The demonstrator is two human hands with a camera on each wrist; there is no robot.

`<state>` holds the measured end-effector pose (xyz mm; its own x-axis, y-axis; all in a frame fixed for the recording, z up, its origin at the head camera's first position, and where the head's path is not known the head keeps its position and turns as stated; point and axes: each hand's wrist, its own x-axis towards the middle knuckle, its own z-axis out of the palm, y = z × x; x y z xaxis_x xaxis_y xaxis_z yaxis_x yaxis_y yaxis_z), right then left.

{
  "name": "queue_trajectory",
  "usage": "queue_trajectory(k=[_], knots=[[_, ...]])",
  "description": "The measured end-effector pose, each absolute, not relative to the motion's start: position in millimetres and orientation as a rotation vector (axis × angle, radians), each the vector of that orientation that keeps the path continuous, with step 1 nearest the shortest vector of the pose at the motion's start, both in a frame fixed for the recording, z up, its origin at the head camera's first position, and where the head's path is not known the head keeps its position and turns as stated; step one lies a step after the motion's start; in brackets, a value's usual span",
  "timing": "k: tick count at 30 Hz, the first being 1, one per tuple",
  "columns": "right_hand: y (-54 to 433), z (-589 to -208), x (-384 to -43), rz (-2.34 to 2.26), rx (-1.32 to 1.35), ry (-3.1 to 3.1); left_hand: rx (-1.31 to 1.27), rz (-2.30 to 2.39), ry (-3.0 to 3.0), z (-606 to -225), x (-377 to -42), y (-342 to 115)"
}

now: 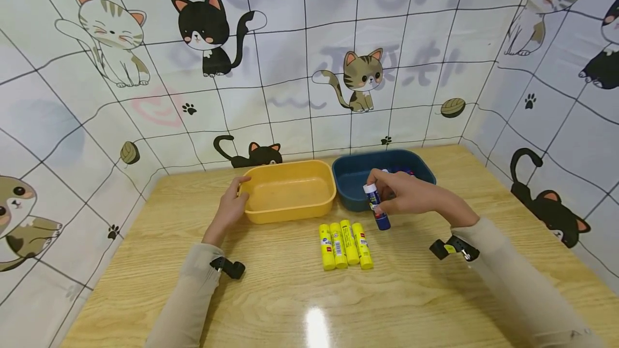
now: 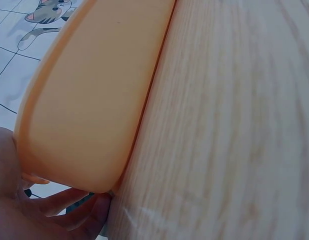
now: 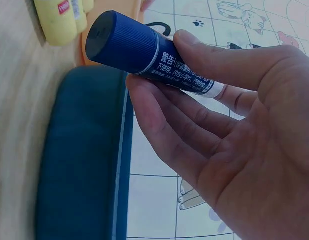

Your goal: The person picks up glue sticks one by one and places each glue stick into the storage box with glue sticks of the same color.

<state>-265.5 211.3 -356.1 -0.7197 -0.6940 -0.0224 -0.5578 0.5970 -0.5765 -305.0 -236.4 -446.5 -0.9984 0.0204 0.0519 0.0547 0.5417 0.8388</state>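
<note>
- The blue glue stick [image 1: 376,207] carries white Chinese print on its dark barrel; I can read 警告 in larger characters, with smaller lines below that are partly too fine to make out.
- On the four yellow glue sticks [image 1: 349,241] I see small red label patches with white lettering, too blurred to read; one shows a barcode.
- Faint mirrored purple writing shows through the cat-print cloth [image 1: 290,90] behind the blue tub [image 1: 358,203].
- My right hand [image 1: 411,192] has the blue glue stick pinched between thumb and fingertips, the other fingers loosely bent.
- That stick is tilted, white end up, at the near side of the blue tub, outside its rim.
- My left hand [image 1: 229,205] grips the far-left end of the yellow tub [image 1: 290,215], which sits just left of the blue tub.
- The yellow sticks lie side by side on the table [image 1: 271,294], in front of the blue tub and toward its left.
- Inside the blue tub, toward its right end, are small items my right hand partly hides.
</note>
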Motion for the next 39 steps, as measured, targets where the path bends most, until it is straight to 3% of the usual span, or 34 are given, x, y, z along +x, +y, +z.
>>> queue_trajectory(k=[11,39], knots=[[213.7,-333.6,-283.6,-0.788,-0.991,2.588,-0.072,-1.468,-2.725,-445.7,-303.2,-236.4],[223.9,-322.1,-350.1,-0.791,-0.787,2.530,-0.069,-1.480,-2.722,-448.5,-306.0,-236.9]])
